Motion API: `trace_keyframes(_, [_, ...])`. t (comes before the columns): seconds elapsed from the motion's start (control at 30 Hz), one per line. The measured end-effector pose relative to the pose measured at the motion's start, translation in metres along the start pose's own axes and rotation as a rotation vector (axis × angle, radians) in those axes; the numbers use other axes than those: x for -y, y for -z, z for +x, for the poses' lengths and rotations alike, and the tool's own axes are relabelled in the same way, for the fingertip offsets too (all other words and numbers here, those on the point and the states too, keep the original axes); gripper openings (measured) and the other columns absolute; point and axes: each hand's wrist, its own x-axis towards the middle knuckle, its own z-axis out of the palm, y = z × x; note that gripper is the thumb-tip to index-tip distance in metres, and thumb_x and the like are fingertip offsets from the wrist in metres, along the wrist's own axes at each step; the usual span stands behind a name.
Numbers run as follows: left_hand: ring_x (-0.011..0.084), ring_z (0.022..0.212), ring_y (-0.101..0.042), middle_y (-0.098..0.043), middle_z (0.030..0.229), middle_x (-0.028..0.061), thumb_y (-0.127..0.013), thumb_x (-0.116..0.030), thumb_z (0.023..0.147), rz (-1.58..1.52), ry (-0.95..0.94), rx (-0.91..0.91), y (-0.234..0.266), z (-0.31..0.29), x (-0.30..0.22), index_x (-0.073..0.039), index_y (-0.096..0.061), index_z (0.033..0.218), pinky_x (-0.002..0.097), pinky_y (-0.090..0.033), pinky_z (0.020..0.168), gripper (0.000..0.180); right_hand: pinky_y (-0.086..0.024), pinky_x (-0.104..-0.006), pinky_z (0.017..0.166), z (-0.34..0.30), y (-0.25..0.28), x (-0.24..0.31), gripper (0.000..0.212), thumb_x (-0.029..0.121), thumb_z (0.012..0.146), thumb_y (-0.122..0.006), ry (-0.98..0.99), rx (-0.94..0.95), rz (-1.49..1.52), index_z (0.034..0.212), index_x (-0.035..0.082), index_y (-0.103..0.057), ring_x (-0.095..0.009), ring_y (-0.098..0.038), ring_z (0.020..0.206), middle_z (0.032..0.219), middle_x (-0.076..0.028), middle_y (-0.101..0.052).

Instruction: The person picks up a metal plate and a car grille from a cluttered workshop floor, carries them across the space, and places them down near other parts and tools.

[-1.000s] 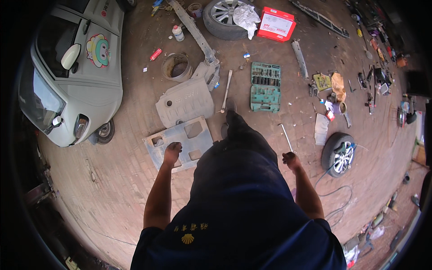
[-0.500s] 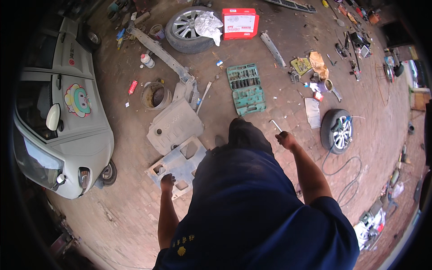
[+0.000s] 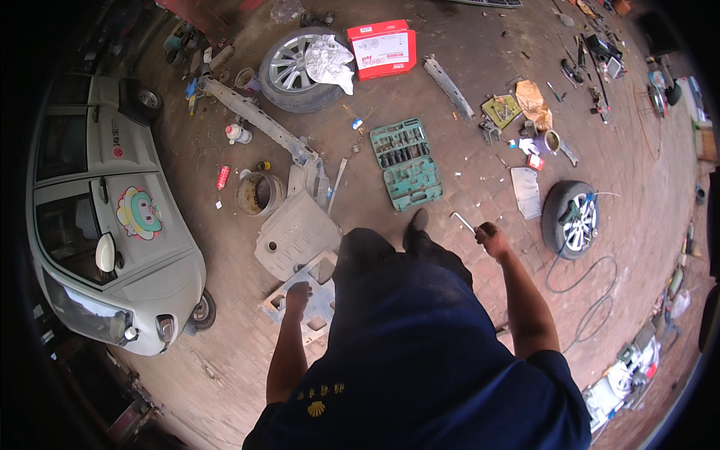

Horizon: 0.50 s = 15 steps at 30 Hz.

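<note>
a bent metal bar point(image 3: 463, 222) sat gripped in the right hand point(image 3: 492, 240).
from that curled fist, its long axis ran forward and left toward the green tool case point(image 3: 414, 185); the left hand point(image 3: 298, 295), farther off, hung above the flat panel point(image 3: 323, 298), its fingers impossible to tell.

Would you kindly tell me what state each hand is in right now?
Left hand: no held object visible; whether open or closed cannot be told.
Right hand: closed, holding a slim metal rod.
</note>
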Motion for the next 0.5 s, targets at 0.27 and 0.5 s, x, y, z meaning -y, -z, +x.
trace_keyframes(0.27, [0.0169,0.082,-0.066,-0.068,0.091,0.0106,-0.058,-0.028,0.094,0.407,-0.441,0.101,-0.073,0.056,-0.201,0.003,-0.063,0.110,0.0304,-0.050,0.069,0.035,-0.041,-0.0253,0.053,-0.021,0.048,-0.056,0.031,0.035,0.094,-0.058,-0.396,-0.473,0.312,0.096,0.004,-0.061,-0.012,-0.059,0.063,0.076,-0.005,-0.064])
trace_keyframes(0.5, [0.0101,0.068,-0.057,-0.061,0.081,0.0032,-0.058,-0.024,0.094,0.337,-0.287,0.007,0.009,0.125,-0.245,0.000,-0.061,0.103,0.0227,-0.041,0.056,0.025,-0.050,-0.0311,0.064,-0.057,-0.044,-0.020,0.037,0.034,0.094,-0.060,-0.385,-0.368,0.266,0.096,-0.003,-0.061,-0.017,-0.062,0.069,0.080,-0.010,-0.066])
